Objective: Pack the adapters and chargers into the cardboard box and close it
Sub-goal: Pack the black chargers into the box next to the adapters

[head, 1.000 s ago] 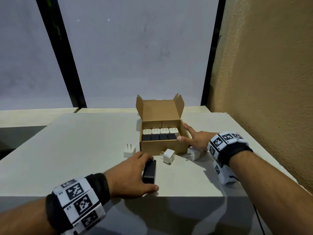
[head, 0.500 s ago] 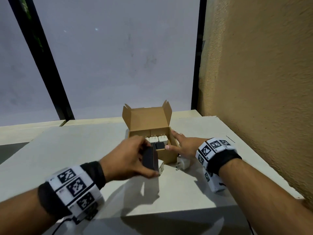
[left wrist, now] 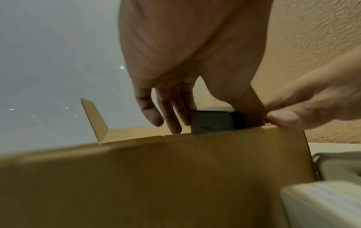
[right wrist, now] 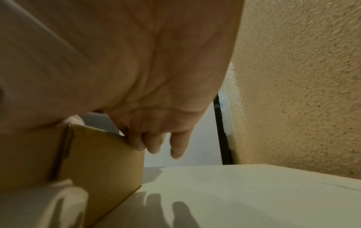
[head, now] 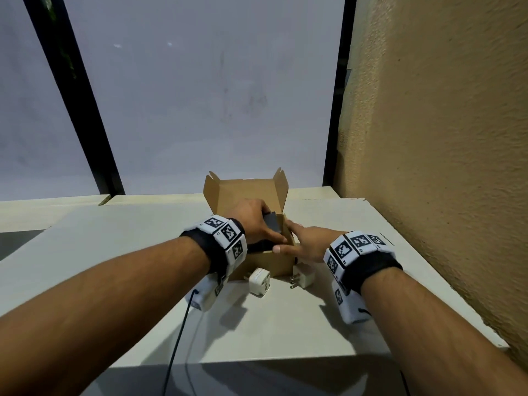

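**Black charger at the box mouth, both hands on the carton**

Left hand (head: 255, 221) reaches over the open cardboard box (head: 268, 262), fingers and thumb clamped on a black charger (head: 272, 224). In the left wrist view the charger (left wrist: 213, 121) sits half below the front wall (left wrist: 156, 177), near the box's right front corner; its top edge stands above the rim. Thumb on its right face, fingers (left wrist: 171, 117) on its left.

Right hand (head: 307, 242) lies against the box's right side. Thumb over the front corner, fingers (right wrist: 154, 143) loosely bent and resting on the top edge of the side wall (right wrist: 101, 154). It grips nothing; the hand is relaxed, bracing the carton.

Lid (head: 245, 192) upright at the back, both side flaps raised. Box contents hidden by the left hand.

On the worktop (head: 285, 332), just in front of the box: two white adapters. One (head: 259, 282) near the middle of the front wall, one (head: 303, 277) at the right front corner, prongs pointing left. Textured tan wall (head: 443, 138) to the right, grey panel (head: 200, 95) behind.
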### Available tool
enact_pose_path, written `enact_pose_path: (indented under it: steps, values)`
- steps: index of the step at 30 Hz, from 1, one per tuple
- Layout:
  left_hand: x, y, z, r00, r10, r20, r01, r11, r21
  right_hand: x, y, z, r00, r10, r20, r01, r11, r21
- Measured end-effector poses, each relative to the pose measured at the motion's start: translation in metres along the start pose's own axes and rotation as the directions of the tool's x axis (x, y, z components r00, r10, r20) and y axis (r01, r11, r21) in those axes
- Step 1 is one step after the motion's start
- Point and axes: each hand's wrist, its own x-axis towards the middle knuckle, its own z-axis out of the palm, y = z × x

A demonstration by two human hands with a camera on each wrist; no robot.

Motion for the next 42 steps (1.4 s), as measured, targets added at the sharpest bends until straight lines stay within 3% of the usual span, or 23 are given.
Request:
enact_pose_path:
  steps: [13,21,28,31,36,38,42]
  values:
    - [0.014,0.001,0.013,0.980,-0.013,0.200,-0.011,0.993,0.115,0.008,0.006,0.001,1.000,-0.001,-0.002,0.001,1.000,0.003]
    - [0.010,-0.002,0.017,0.959,0.067,0.274,-0.137,0.960,0.245,-0.001,-0.001,-0.002,1.000,0.001,0.016,0.000,0.999,-0.042]
    - [-0.016,-0.010,0.012,0.931,0.134,0.340,-0.273,0.873,0.403,-0.003,-0.003,-0.005,1.000,0.011,0.023,-0.010,0.999,-0.035]
    - [-0.029,-0.016,0.005,0.933,0.183,0.311,-0.289,0.894,0.342,-0.003,-0.004,-0.004,0.999,0.042,0.032,-0.039,0.997,-0.062]
    - [-0.055,-0.044,-0.020,0.949,0.282,0.143,-0.304,0.939,0.162,-0.001,-0.003,-0.004,0.995,0.090,0.053,-0.087,0.994,-0.062]
    - [-0.069,-0.066,-0.031,0.962,0.241,0.127,-0.259,0.955,0.145,0.001,-0.001,-0.004,0.993,0.099,0.064,-0.095,0.993,-0.063]
    - [-0.096,-0.107,-0.043,0.988,0.042,0.147,-0.071,0.978,0.197,0.002,0.000,-0.003,0.994,0.088,0.059,-0.085,0.995,-0.054]
